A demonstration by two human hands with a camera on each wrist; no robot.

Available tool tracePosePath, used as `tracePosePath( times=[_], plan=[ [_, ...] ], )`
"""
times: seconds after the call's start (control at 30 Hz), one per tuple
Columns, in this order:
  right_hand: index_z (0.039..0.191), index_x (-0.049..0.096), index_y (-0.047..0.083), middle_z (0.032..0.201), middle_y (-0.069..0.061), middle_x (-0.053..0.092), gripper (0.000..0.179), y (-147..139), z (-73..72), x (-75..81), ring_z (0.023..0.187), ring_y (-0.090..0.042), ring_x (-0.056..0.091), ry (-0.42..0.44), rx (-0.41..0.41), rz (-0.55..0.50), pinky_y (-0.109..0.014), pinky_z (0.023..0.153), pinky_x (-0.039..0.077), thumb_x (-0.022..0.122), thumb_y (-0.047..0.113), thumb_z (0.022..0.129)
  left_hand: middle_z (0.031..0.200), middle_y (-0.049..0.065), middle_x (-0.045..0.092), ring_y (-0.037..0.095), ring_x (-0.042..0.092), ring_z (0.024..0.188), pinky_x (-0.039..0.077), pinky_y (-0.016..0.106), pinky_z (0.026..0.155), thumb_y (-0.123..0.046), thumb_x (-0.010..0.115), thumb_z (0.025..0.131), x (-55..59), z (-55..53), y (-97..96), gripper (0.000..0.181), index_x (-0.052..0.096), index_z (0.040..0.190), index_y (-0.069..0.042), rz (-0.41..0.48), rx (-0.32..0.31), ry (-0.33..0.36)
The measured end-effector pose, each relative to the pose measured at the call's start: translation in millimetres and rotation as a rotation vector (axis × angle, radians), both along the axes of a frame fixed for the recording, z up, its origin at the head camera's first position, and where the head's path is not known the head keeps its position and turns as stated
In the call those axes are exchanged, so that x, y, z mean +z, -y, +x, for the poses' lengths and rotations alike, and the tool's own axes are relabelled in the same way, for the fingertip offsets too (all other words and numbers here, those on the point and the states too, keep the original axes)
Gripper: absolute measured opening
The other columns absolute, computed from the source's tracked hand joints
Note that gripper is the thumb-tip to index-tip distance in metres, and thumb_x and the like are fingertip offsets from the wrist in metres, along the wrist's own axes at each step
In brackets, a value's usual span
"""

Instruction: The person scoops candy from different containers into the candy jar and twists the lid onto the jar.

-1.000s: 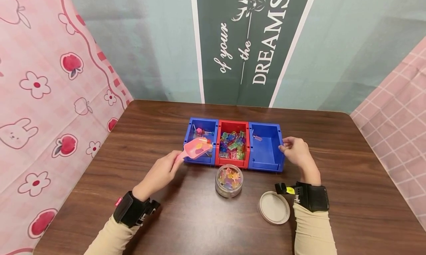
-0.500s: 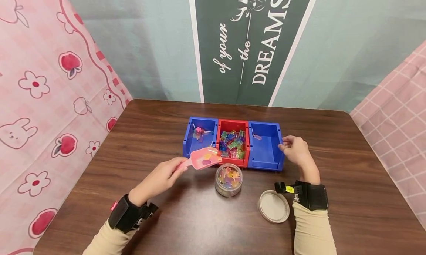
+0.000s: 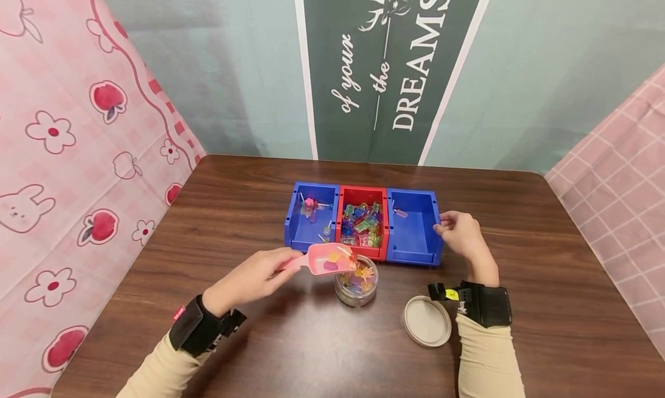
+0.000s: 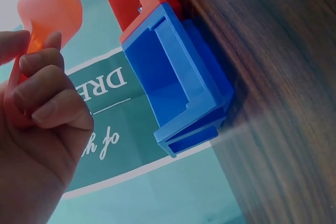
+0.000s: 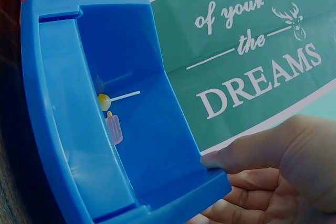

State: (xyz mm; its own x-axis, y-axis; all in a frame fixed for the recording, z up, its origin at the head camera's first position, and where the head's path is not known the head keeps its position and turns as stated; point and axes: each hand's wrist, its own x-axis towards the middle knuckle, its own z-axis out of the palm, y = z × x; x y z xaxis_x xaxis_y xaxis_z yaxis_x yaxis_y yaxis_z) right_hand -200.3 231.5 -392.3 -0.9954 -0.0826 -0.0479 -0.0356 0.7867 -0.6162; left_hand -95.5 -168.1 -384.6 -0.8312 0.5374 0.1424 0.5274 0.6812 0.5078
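Observation:
My left hand (image 3: 254, 278) grips the handle of a pink scoop (image 3: 317, 259), fingers curled round it in the left wrist view. Small colourful charms lie in the scoop, its front edge over the left rim of a clear round jar (image 3: 355, 298) holding similar pieces. At the right, my right hand (image 3: 462, 234) pinches the side wall of the right blue bin (image 3: 414, 258), thumb on the rim and fingers outside. Inside that bin, the right wrist view shows a yellow lollipop charm (image 5: 105, 102) and a pink popsicle charm (image 5: 114, 129).
A red bin (image 3: 362, 252) full of translucent coloured pieces sits between the right bin and a left blue bin (image 3: 289, 227); the left one holds a few small charms. A round pale lid (image 3: 428, 322) lies on the brown table (image 3: 332, 352), right of the jar.
My left hand has carried the loaded scoop from over the left blue bin rightward and toward me, to the jar's rim. My right hand has stayed on the right bin.

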Motion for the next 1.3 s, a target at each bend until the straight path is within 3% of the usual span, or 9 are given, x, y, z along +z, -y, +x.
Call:
tracePosePath(
  times=[0.33,0.63,0.87,1.1,1.3],
  plan=[
    [0.115,0.056,-0.017,0.101,-0.031,0.064,0.035,0.5,0.4,-0.1,0.088,-0.036,0.062,0.001,-0.001,-0.007,-0.042,0.076,0.056,0.059,0.008,0.091,0.093,-0.003,0.068,0.004,0.052,0.076,0.045,0.017,0.068,-0.025,0.059,0.095,8.1,-3.0,-2.3,0.027,0.065,0.118,-0.012,-0.091,-0.054,0.000],
    [0.116,0.055,-0.017,0.103,-0.032,0.063,0.035,-0.5,-1.6,-4.3,0.089,-0.037,0.062,0.004,-0.004,-0.011,-0.044,0.078,0.056,0.059,0.009,0.092,0.084,-0.007,0.068,0.001,0.051,0.070,0.045,0.016,0.065,-0.025,0.062,0.091,15.9,-10.3,-11.6,0.017,0.070,0.101,-0.014,-0.125,-0.110,-0.055],
    [0.116,0.055,-0.017,0.104,-0.033,0.063,0.036,-1.1,-2.3,-5.2,0.090,-0.037,0.062,0.002,-0.004,-0.011,-0.044,0.079,0.056,0.058,0.008,0.092,0.069,-0.008,0.056,-0.001,0.040,0.058,0.030,0.013,0.051,-0.024,0.063,0.086,28.1,-15.9,-22.3,0.013,0.070,0.092,-0.015,-0.175,-0.123,-0.102],
    [0.116,0.055,-0.017,0.104,-0.033,0.063,0.035,-2.9,-2.0,-5.0,0.089,-0.037,0.062,0.002,-0.001,-0.011,-0.046,0.079,0.056,0.058,0.008,0.092,0.068,-0.007,0.061,0.001,0.037,0.054,0.023,0.013,0.048,-0.028,0.063,0.086,43.3,-22.8,-37.2,0.018,0.072,0.094,-0.015,-0.288,-0.188,-0.171],
    [0.117,0.055,-0.017,0.104,-0.033,0.063,0.036,-2.5,-3.5,-5.5,0.089,-0.037,0.062,0.008,-0.001,-0.014,-0.045,0.079,0.056,0.058,0.009,0.092,0.058,-0.008,0.044,0.003,0.028,0.051,0.014,0.016,0.048,-0.030,0.063,0.085,52.7,-28.9,-45.4,0.017,0.064,0.075,-0.016,-0.361,-0.236,-0.260]
  ],
)
